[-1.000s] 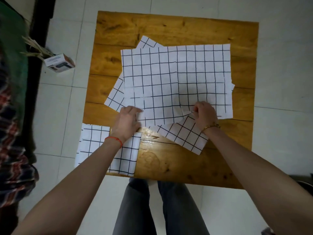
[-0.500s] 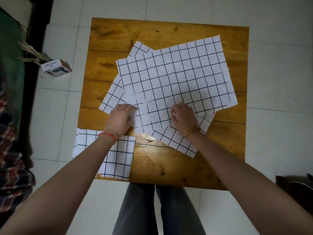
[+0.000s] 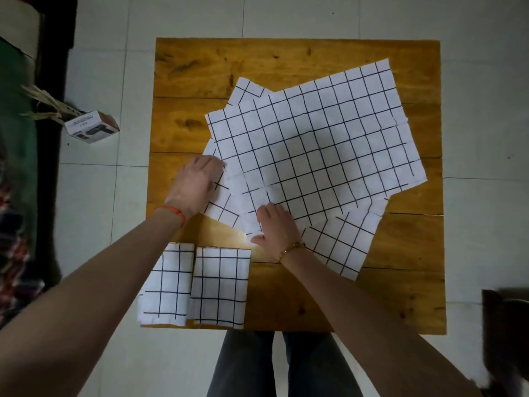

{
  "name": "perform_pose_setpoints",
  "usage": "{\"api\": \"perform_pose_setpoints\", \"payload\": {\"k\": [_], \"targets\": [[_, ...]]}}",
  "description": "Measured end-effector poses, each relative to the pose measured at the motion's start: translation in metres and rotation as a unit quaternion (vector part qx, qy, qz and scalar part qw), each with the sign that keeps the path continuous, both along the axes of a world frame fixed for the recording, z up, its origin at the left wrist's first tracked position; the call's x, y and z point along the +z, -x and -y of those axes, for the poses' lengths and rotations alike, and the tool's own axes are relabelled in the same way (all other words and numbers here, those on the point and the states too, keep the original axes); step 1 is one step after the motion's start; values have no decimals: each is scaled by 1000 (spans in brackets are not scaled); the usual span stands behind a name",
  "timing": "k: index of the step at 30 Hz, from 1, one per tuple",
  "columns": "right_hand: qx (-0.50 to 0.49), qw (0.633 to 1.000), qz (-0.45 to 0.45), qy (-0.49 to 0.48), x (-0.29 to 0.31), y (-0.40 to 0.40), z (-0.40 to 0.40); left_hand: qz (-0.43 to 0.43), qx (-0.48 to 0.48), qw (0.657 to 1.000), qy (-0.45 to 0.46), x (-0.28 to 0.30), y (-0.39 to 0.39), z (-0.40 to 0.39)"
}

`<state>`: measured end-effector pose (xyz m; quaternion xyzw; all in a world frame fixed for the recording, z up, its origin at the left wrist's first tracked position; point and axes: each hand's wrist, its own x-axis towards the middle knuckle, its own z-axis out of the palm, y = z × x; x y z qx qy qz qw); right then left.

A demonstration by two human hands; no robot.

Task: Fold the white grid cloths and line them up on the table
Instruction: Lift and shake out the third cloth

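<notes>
A large unfolded white grid cloth (image 3: 309, 144) lies askew on the wooden table (image 3: 286, 58), on top of other unfolded grid cloths; one shows at the lower right (image 3: 343, 247) and one at the upper left (image 3: 246, 90). My left hand (image 3: 197, 184) grips the top cloth's left corner with curled fingers. My right hand (image 3: 274, 224) holds its near corner, thumb stretched to the left. Two folded grid cloths (image 3: 169, 285) (image 3: 220, 287) lie side by side at the table's near left corner; the left one hangs slightly over the edge.
A small cardboard box (image 3: 91, 130) with dry stalks beside it sits on the tiled floor left of the table. A dark object (image 3: 503, 325) stands at the lower right. My legs (image 3: 286, 365) are against the table's near edge.
The top cloth has turned counter-clockwise under both hands. My left hand moved up along its left side, my right hand left toward the near corner. The view shifted, showing both folded cloths.
</notes>
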<state>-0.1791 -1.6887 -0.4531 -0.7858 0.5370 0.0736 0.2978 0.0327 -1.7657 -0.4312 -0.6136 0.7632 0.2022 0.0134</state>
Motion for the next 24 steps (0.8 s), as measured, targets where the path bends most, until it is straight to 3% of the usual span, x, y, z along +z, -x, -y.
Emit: {"api": "perform_pose_setpoints", "payload": {"k": [7, 11, 17, 24], "targets": [[-13, 998, 49, -23, -3, 7, 18, -2, -49, 999, -3, -12, -17, 47], [-98, 989, 109, -11, 7, 17, 28, -13, -91, 996, -20, -12, -20, 59], [-281, 929, 239, 18, 40, 38, 63, -46, -97, 994, -6, -7, -16, 69], [-374, 860, 347, -9, 79, 75, 94, -96, -113, 988, 45, 10, -3, 83]]}}
